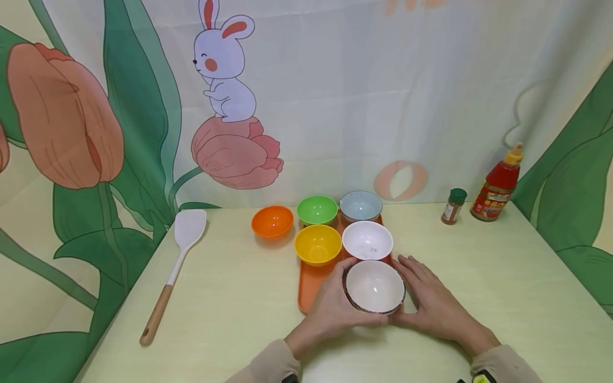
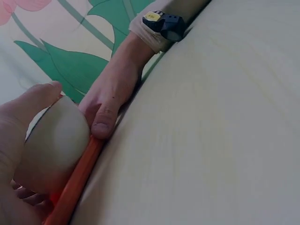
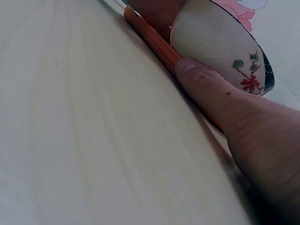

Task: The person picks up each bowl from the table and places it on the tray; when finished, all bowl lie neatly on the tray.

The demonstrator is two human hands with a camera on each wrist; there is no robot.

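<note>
My left hand (image 1: 335,303) grips a white bowl (image 1: 375,287) with a dark patterned rim, its thumb along the near side. The bowl is over the near right corner of an orange tray (image 1: 308,290); whether its base touches the tray is hidden. At that corner my right hand (image 1: 438,311) touches the tray with its thumb in front and fairly straight fingers along the right side. In the right wrist view, the bowl (image 3: 211,42) shows a red flower. Behind it on the tray stand a white bowl (image 1: 367,241), yellow bowl (image 1: 318,246), green bowl (image 1: 317,210) and grey-blue bowl (image 1: 361,206).
An orange bowl (image 1: 272,222) stands on the table left of the tray. Farther left lies a white spatula (image 1: 184,242) with a wooden handle. At the back right stand a green-capped spice jar (image 1: 453,206) and a red sauce bottle (image 1: 496,186), before a printed curtain (image 1: 325,106).
</note>
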